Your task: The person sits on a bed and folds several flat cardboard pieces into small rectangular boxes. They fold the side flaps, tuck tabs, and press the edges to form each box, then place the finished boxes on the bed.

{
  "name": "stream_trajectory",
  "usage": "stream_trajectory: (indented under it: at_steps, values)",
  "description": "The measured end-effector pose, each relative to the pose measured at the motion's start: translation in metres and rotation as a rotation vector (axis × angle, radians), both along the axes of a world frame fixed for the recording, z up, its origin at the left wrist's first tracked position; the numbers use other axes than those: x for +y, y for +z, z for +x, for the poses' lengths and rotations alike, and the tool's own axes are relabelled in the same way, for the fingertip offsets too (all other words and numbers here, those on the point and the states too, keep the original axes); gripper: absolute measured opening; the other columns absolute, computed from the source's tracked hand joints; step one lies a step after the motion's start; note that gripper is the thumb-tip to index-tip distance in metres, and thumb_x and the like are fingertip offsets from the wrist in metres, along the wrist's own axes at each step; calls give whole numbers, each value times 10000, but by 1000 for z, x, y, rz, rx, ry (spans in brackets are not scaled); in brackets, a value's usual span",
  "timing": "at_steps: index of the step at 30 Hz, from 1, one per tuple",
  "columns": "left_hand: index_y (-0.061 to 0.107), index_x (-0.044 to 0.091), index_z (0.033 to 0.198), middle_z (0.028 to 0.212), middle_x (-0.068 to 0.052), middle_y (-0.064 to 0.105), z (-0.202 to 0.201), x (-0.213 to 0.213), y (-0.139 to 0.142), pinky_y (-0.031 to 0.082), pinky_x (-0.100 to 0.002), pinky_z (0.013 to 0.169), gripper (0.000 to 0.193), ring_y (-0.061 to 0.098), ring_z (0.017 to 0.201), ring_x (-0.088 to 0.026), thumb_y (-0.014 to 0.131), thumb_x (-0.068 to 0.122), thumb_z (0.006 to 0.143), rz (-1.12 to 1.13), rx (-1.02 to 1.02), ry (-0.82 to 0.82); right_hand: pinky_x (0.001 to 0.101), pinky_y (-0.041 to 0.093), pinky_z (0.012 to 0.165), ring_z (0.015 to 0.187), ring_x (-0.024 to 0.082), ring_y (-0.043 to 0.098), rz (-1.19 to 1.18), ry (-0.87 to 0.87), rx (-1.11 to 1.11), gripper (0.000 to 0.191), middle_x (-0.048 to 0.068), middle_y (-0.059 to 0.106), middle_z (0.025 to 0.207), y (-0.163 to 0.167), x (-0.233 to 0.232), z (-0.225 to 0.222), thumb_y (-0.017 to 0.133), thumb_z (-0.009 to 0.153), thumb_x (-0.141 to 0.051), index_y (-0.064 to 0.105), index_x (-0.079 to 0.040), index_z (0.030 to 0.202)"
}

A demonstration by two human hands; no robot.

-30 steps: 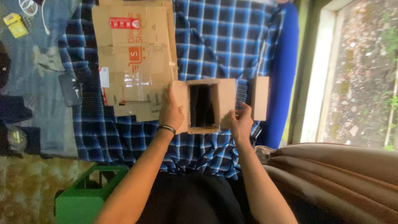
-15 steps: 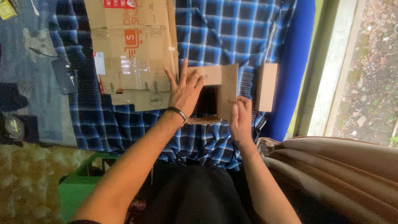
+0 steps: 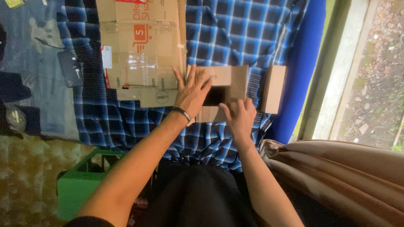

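1. The small brown cardboard box (image 3: 225, 90) lies on a blue-and-white checked cloth (image 3: 235, 33), under and between both hands, with a dark opening showing in its middle.
2. The left hand (image 3: 192, 90) lies flat on the box's left flap, fingers spread and stretched out, gripping nothing; a dark band sits on its wrist.
3. The right hand (image 3: 240, 118) rests at the box's near edge, fingers loosely curled against the cardboard; whether it pinches the flap cannot be told.
4. Just left of the left hand lies a large flattened brown cardboard carton (image 3: 141, 50).
5. Right of the right hand lies a small narrow brown cardboard piece (image 3: 273, 89), near the box.
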State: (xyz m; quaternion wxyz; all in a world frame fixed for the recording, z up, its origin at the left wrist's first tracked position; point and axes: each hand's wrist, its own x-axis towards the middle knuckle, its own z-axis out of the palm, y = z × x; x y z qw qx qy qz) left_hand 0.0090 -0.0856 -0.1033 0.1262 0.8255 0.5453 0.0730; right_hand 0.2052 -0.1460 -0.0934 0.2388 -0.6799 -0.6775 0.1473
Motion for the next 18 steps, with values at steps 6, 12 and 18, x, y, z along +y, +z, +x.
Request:
stream_trajectory:
  at_steps: [6, 12, 18]
  values:
    - [682, 95, 1293, 1676, -216, 245, -4, -24, 5, 28, -850, 1108, 370, 176, 1566, -380, 553, 86, 946, -8, -127, 66, 498, 438, 963, 1049, 362, 591, 23, -54, -38, 354, 147, 608, 1107, -8, 3, -2, 832, 862, -304, 663, -131, 1121]
    - [632, 29, 1350, 1632, -250, 440, 14, -58, 7, 130, -590, 1321, 368, 337, 1577, -345, 508, 68, 1005, 50, -2, -148, 428, 508, 885, 1050, 385, 591, -17, 9, 189, 328, 211, 579, 1168, -2, -3, 11, 660, 916, -71, 628, -67, 1242]
    - [550, -8, 1405, 1393, -215, 589, 36, -65, 9, 142, -639, 1240, 480, 438, 1443, -418, 506, 122, 945, 52, 33, -167, 382, 512, 807, 885, 277, 602, -322, -22, 432, 311, 154, 612, 1006, 7, -8, 30, 527, 1017, -27, 626, -38, 1312]
